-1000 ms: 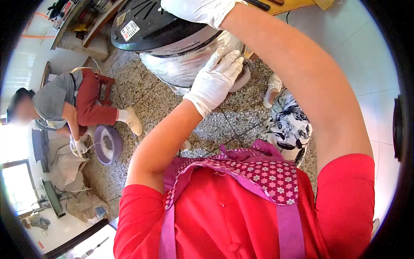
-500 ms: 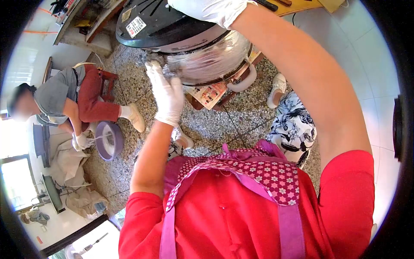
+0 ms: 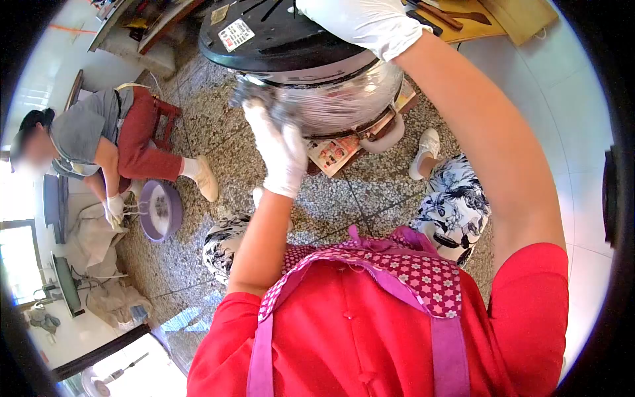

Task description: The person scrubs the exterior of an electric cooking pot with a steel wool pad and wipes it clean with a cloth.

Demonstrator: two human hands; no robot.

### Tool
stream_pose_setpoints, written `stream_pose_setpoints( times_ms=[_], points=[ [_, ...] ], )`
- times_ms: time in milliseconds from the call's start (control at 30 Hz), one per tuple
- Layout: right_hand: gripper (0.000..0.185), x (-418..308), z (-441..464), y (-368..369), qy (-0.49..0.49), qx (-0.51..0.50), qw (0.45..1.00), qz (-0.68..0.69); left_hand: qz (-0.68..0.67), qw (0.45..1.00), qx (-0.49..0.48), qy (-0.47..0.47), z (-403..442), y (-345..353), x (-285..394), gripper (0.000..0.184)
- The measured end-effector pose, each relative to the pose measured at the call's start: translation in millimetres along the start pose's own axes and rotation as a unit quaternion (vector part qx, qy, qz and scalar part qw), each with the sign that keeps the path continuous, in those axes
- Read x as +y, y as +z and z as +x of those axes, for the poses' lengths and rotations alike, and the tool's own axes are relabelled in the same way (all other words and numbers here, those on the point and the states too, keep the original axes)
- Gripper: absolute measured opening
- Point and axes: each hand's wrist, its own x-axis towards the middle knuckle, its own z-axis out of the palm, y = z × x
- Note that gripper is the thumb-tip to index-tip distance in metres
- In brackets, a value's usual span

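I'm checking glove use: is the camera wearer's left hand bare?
No, the left hand is gloved in white, and so is the right hand.

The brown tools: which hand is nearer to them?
Right. The right hand is at the black lid, beside the brown tools; the left hand is farther, at the vessel's wrapped side.

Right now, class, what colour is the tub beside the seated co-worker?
The tub is purple, best seen in the head view.
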Motion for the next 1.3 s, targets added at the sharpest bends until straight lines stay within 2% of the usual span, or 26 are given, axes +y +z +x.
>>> stream_pose_setpoints(
  times_ms=[67, 100, 133, 233, 267, 300, 367, 400, 433, 467, 500, 567, 633, 700, 733, 767, 800, 867, 900, 933, 967, 1033, 1100, 1167, 1200, 1300],
  points=[
    [0.023, 0, 1, -1, 0.003, 0.003, 1.0, -0.002, -0.136, 0.991, 0.01, -0.018, 32, -9, -24, 0.054],
    [0.023, 0, 2, -3, 0.005, 0.007, 1.0, -0.005, -0.214, 0.971, -0.005, -0.109, 53, -17, -17, 0.053],
    [0.024, -1, 5, -4, 0.021, -0.007, 1.0, -0.002, -0.214, 0.97, -0.004, -0.111, 68, -22, -23, 0.053],
    [0.024, 0, 7, -8, 0.055, -0.028, 0.998, 0.017, -0.338, 0.834, -0.089, -0.426, 106, -28, -36, 0.052],
    [0.024, 1, 7, -8, 0.056, -0.026, 0.998, 0.016, -0.339, 0.835, -0.089, -0.424, 101, -30, -33, 0.052],
    [0.024, 1, 7, -8, 0.052, -0.022, 0.998, 0.012, -0.316, 0.881, -0.082, -0.344, 90, -31, -28, 0.049],
    [0.023, 3, 5, -10, 0.05, -0.015, 0.999, 0.005, -0.367, 0.894, -0.042, -0.255, 73, -22, -18, 0.048],
    [0.023, 4, 4, -12, 0.009, -0.009, 1.0, -0.017, -0.366, 0.894, -0.042, -0.255, 57, -18, -8, 0.048],
    [0.023, 3, 3, -13, -0.034, -0.003, 0.999, -0.037, -0.343, 0.909, -0.039, -0.231, 34, -17, 16, 0.054],
    [0.022, 1, 4, -13, -0.022, -0.016, 0.999, -0.032, -0.319, 0.924, -0.034, -0.21, 10, -15, 38, 0.068],
    [0.022, 0, 6, -14, -0.011, -0.029, 0.999, -0.027, -0.238, 0.946, -0.073, -0.209, -10, -9, 56, 0.076],
    [0.021, 0, 6, -15, -0.036, -0.048, 0.997, -0.048, -0.034, 0.99, -0.107, -0.087, -67, 20, 60, 0.081],
    [0.021, 3, 5, -10, -0.033, -0.007, 0.998, -0.053, -0.134, 0.98, -0.043, -0.14, -49, 28, 68, 0.08],
    [0.021, 4, 5, -9, -0.02, 0.003, 0.999, -0.035, -0.127, 0.964, 0.005, -0.234, -6, 12, 66, 0.076],
    [0.021, 3, 3, -9, -0.021, 0.006, 0.999, -0.029, -0.106, 0.98, 0.014, -0.169, 10, 3, 48, 0.069],
    [0.021, 2, 2, -8, -0.021, 0.01, 1.0, -0.021, -0.166, 0.972, 0.029, -0.163, 29, 0, 21, 0.062],
    [0.021, 1, 2, -5, -0.003, 0.021, 1.0, -0.015, -0.19, 0.975, 0.005, -0.114, 52, -9, 2, 0.059],
    [0.021, 0, 2, -8, -0.021, -0.002, 0.999, -0.028, -0.199, 0.958, -0.147, -0.142, 96, -37, -7, 0.049],
    [0.022, 0, 4, -11, -0.04, -0.019, 0.998, -0.046, -0.402, 0.867, -0.061, -0.287, 108, -20, -36, 0.05],
    [0.023, -1, 5, -9, 0.033, -0.014, 0.999, -0.008, -0.395, 0.861, -0.047, -0.317, 112, -21, -29, 0.049],
    [0.023, 0, 6, -10, 0.036, -0.011, 0.999, -0.011, -0.389, 0.853, -0.035, -0.347, 114, -21, -17, 0.048],
    [0.023, 3, 4, -10, -0.005, 0.004, 1.0, -0.019, -0.301, 0.939, -0.053, -0.159, 100, -19, -15, 0.046],
    [0.023, 2, 3, -10, 0.004, 0.005, 1.0, -0.015, -0.025, 0.997, -0.023, -0.064, 60, -16, 24, 0.054],
    [0.022, 0, 7, -12, -0.002, -0.018, 1.0, -0.022, 0.042, 0.994, -0.062, -0.076, 12, -3, 65, 0.07],
    [0.021, 2, 6, -17, -0.067, -0.035, 0.995, -0.069, 0.047, 0.993, -0.073, -0.082, -8, 6, 81, 0.076],
    [0.02, 5, 5, -13, -0.039, -0.033, 0.998, -0.045, 0.051, 0.993, -0.102, -0.026, -46, 29, 96, 0.08]
  ],
)
